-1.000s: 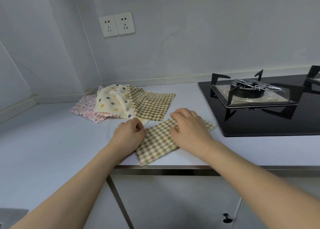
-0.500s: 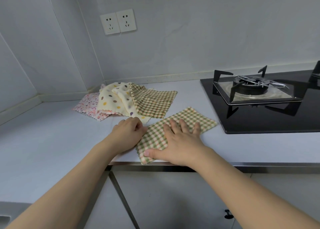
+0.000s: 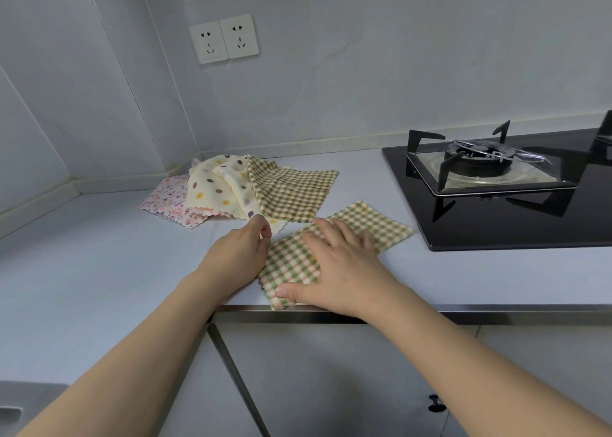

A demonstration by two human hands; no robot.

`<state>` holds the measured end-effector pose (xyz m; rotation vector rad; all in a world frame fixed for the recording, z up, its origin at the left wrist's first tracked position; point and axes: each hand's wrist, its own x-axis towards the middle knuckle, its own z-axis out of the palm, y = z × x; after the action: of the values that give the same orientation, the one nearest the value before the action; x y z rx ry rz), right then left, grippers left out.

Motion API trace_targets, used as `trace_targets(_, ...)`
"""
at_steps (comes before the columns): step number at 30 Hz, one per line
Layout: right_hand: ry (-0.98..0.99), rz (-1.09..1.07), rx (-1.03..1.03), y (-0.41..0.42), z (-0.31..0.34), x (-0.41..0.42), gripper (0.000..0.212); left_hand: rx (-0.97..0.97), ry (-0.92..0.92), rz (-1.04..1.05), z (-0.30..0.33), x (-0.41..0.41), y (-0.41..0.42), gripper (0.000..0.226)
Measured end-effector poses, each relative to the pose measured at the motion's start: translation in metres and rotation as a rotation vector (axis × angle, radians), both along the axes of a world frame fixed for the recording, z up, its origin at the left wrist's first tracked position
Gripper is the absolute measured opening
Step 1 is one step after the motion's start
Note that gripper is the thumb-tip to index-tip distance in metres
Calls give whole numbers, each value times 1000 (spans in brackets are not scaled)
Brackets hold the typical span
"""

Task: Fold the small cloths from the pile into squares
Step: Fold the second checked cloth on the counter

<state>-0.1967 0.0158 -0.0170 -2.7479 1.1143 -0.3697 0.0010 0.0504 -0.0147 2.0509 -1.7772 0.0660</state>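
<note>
A green-and-cream checked cloth (image 3: 293, 264) lies flat on the white counter (image 3: 99, 264), one corner reaching the front edge. My right hand (image 3: 334, 264) rests palm down on it with the fingers spread. My left hand (image 3: 236, 254) sits at the cloth's left edge, thumb and forefinger pinched together, with no fabric visible between them. Behind lies the pile: a brown checked cloth (image 3: 291, 191) on top, a cream cloth with coloured dots (image 3: 212, 188), and a pink speckled cloth (image 3: 162, 199) underneath.
A black gas hob (image 3: 496, 218) with a burner and pan supports stands close to the right of the cloth. The counter's metal front edge (image 3: 496, 310) runs just under my right wrist. Wall sockets (image 3: 223, 39) are above the pile. Cabinet doors are below.
My right hand went from gripping the cloth's far part to lying flat on it, and the cloth now lies spread out. My left hand has lifted slightly at the cloth's left edge.
</note>
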Motion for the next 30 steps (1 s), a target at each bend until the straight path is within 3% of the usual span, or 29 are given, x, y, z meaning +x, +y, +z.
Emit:
trace_targets(3,-187,206,-151,13,1,-7,55,-23,55,-16,-2,2,1,9)
trace_targets(7,-132,230,-240,30,-8,-13,57,11,144,8,1,-2,8,16)
trace_targets(11,-241,184,-329,36,-17,-16,36,99,238,0,11,-10,22,22)
trace_targets(15,-332,196,-240,38,-10,-24,21,210,405,-48,24,-22,46,35)
trace_targets(18,-435,148,26,36,0,-36,29,299,694,-78,32,-26,67,42)
trace_targets(20,-570,70,191,36,6,-43,35,341,772,-164,33,-19,74,54)
trace_targets(22,-667,7,281,34,11,-48,36,367,812,-215,32,-18,77,49)
trace_targets(26,-748,-49,371,26,20,-52,36,201,861,-140,34,-37,63,34)
trace_targets(30,-718,-135,302,0,25,-58,31,49,967,-78,35,-57,34,21)
